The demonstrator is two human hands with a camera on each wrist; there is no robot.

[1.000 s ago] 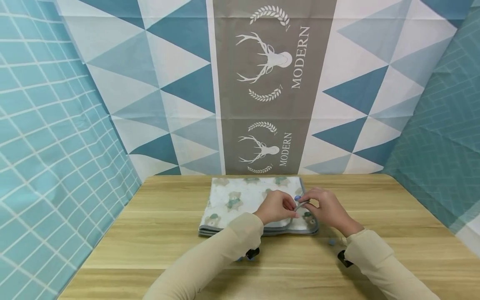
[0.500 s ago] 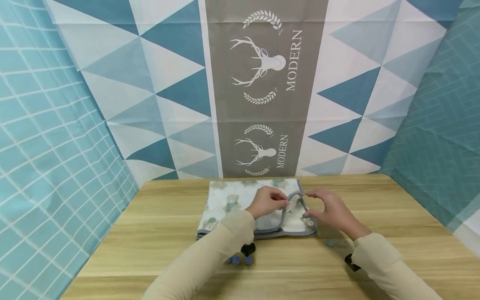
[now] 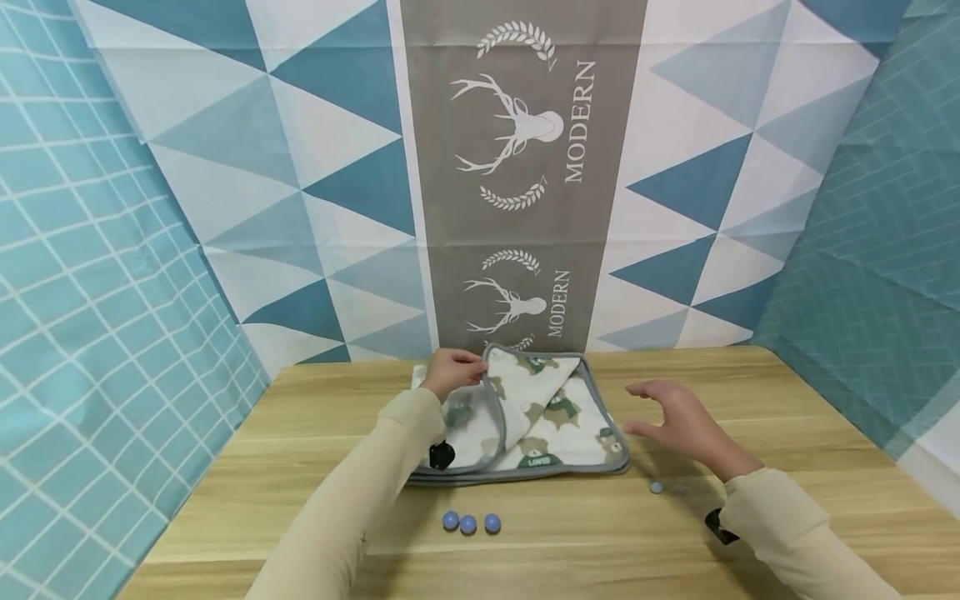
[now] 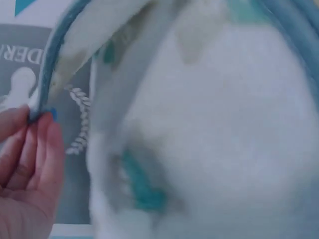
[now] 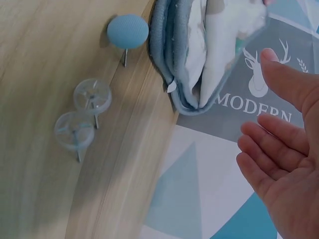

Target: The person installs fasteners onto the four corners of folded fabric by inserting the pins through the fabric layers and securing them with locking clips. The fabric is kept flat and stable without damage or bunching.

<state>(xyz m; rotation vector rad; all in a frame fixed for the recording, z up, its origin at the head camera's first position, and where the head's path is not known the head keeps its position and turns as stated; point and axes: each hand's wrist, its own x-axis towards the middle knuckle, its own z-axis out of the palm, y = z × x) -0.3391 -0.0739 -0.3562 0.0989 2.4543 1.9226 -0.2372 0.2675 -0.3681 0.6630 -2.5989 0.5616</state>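
Observation:
A folded white blanket [image 3: 555,408] with a bear print and grey edging lies at the back of the table. My left hand [image 3: 456,371] pinches the edging of its top layer, which is lifted and folded back to the left. In the left wrist view the fingers [image 4: 42,144] press on that edging, and a small blue patch shows at the fingertips; I cannot tell what it is. To the right of the blanket, my right hand [image 3: 678,421] hovers with thumb and fingers spread and holds nothing. The blanket's layered corner [image 5: 187,94] shows beside it in the right wrist view.
Three blue round pieces [image 3: 468,524] lie on the wooden table [image 3: 570,550] in front of the blanket. Near the right hand are a blue-capped pin [image 5: 128,31] and two clear discs with pins [image 5: 92,96]. A patterned cloth wall [image 3: 517,208] stands behind.
My left hand has pulled the top layer's corner leftward and up, uncovering more bear print beneath. My right hand has let go and drawn slightly away to the right.

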